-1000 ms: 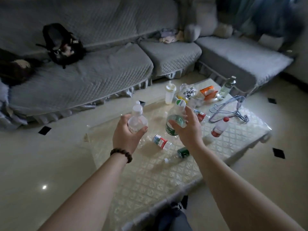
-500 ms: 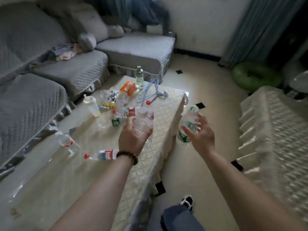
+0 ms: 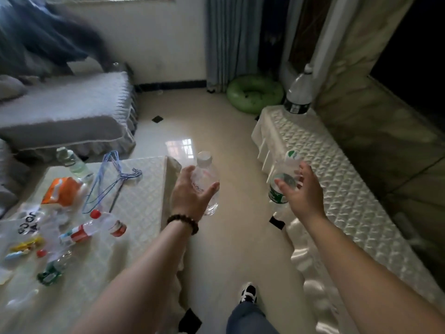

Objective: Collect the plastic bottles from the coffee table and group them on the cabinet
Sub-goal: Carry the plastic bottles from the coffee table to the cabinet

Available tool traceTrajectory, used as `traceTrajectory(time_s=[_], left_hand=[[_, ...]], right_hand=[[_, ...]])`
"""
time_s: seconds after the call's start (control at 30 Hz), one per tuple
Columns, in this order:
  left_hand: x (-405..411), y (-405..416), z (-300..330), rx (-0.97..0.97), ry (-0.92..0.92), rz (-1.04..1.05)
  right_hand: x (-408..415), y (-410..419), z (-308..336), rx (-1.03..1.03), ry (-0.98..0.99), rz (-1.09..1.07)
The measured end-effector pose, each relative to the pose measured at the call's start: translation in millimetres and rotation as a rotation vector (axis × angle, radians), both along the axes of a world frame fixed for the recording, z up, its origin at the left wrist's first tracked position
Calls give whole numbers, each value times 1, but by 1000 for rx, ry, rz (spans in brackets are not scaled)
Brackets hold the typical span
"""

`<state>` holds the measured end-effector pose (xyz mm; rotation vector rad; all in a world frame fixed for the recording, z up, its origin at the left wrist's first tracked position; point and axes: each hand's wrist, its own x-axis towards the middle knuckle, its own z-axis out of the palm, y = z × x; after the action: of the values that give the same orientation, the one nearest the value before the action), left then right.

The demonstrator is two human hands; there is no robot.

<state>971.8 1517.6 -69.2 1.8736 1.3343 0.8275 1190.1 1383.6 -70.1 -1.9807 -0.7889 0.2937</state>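
— Pale glossy floor tiles [image 3: 216, 237] fill the middle of the view now; the person has swung round from the grey quilted sofa [image 3: 67, 112], so the low coffee table under its quilted cream cover [image 3: 134, 208] sits off to the left and the long cabinet draped in white embossed cloth [image 3: 337, 189] runs up the right.

— And the hands?

— Both loaded, as they were a second ago; the left hand [image 3: 190, 194], with a dark beaded bracelet [image 3: 183, 222] at the wrist, curls round a clear plastic bottle with a white cap [image 3: 206, 179]; the right hand [image 3: 303, 191] wraps fingers and thumb about a clear plastic bottle with a green label and green-marked cap [image 3: 281, 179], which already hangs just over the cabinet's near edge.

— So what does the turn mean?

— The carry looks nearly done; I'd judge setting down comes next, likely beside the tall clear bottle with a dark label [image 3: 298, 92] standing upright at the cabinet's far end.

— And what's left?

— Plenty; a red-capped clear bottle lying on its side [image 3: 96, 227], a small green-labelled one [image 3: 51, 273] and an upright green-tinted bottle [image 3: 72, 162] remain on the coffee table, among blue wire hangers [image 3: 110, 182] and an orange packet [image 3: 62, 191].
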Motion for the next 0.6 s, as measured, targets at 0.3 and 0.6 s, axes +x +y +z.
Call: traceTrajectory(time_s=[0.3,0.6], left_hand=[[175,72,10,-34,-18,-159],[287,142,4,-61,48,-303]], right_hand=[[140,39,0,25,8,-155],[221,81,-17,-23,45,-331]])
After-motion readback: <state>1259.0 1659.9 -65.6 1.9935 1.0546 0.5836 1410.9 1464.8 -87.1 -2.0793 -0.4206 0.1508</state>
